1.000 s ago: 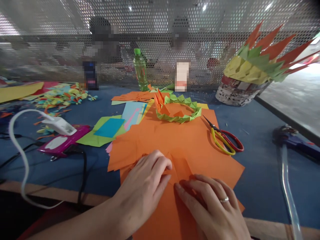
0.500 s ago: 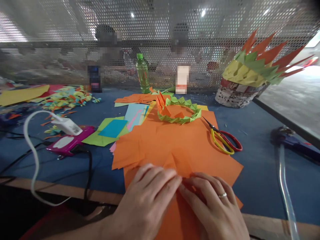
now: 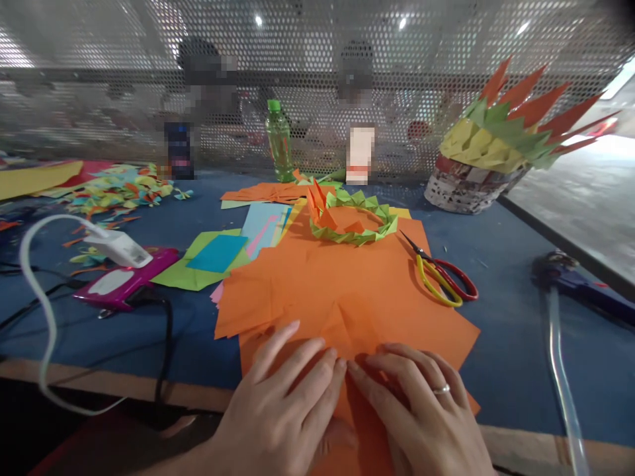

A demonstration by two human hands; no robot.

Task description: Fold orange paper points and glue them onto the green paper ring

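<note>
An orange sheet of paper with a raised pointed fold lies in front of me, on top of more orange sheets. My left hand rests on it with fingers spread and the thumb tucked below. Close beside it, my right hand, wearing a ring, presses bent fingers onto the same sheet; its thumb is hidden. The fingertips of both hands nearly meet at the fold. Beyond them sits a ring of folded green paper with orange points at its left. Scissors with one yellow and one red handle lie to the right.
At right stand a folded-paper basket and a purple tool with a clear tube. Left are a pink device with a white plug and cables, coloured paper, and small folded pieces. A green bottle stands behind.
My left hand has spread its fingers and slid slightly left and down. The right hand stays nearly in place on the orange sheet. The view has shifted a little.
</note>
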